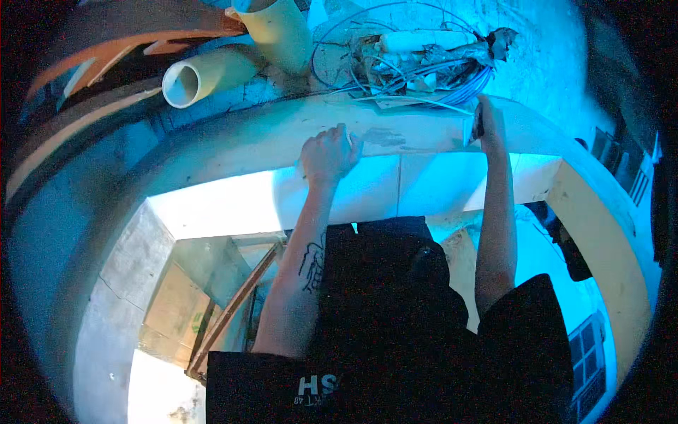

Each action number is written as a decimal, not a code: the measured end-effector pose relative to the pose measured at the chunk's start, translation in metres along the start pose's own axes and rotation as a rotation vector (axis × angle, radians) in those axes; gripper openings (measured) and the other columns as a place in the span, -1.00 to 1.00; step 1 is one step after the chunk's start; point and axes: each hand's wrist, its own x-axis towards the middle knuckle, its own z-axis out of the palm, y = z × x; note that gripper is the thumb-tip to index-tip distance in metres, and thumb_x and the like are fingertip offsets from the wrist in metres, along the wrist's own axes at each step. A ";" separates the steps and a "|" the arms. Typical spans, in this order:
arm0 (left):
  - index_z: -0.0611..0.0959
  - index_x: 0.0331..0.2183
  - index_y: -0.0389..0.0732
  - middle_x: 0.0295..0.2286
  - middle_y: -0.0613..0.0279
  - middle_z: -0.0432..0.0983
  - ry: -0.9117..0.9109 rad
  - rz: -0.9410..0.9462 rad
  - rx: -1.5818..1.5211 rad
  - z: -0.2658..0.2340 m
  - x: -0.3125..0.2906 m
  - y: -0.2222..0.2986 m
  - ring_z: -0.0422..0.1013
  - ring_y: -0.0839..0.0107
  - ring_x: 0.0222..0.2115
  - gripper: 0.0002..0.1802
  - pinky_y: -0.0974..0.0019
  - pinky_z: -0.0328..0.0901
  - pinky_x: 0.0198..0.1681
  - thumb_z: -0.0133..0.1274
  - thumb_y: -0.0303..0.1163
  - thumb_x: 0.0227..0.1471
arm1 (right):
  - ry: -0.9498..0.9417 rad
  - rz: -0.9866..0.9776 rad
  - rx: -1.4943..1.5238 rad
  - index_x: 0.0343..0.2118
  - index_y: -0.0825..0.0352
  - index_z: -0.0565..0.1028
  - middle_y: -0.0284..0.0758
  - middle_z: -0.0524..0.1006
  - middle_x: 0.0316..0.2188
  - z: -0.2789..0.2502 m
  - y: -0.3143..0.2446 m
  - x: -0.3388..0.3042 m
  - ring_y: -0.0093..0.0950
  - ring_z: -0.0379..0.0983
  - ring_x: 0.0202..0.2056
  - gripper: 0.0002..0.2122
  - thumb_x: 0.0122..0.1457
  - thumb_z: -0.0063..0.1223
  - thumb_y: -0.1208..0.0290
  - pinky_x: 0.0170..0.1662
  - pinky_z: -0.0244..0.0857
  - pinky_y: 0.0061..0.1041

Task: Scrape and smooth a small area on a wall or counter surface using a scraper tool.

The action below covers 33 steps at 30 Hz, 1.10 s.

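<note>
Both my arms reach up to a pale, smeared beam (417,131) above an opening. My left hand (330,153) lies against the beam's lower part, fingers curled in; whatever is inside them is hidden. Farther right, my right hand (492,127) is closed around a flat-bladed tool (470,130), seen nearly edge-on against the same beam. Its exact kind is unclear in the dim blue light. A grey-brown smear (385,136) marks the surface between my hands.
Just beyond the beam sits a tangled coil of cables (462,88) with a white tube (427,40). Two cream pipes (212,71) jut out at the upper left, near a reddish-brown curved beam (134,44). Below, a slanting brown bar (233,311) and a barred window (588,353) show.
</note>
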 end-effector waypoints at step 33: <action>0.57 -0.64 -0.15 -0.73 0.01 0.41 0.400 -0.199 -0.181 0.008 0.041 -0.014 0.40 0.06 -0.65 -0.69 0.10 0.29 -0.57 -0.07 -0.12 -0.17 | 0.432 -0.861 -0.243 -0.61 0.31 0.45 -0.17 0.39 -0.73 0.070 0.040 -0.057 -0.30 0.33 -0.70 -0.68 0.08 -0.21 0.18 -0.60 0.15 -0.37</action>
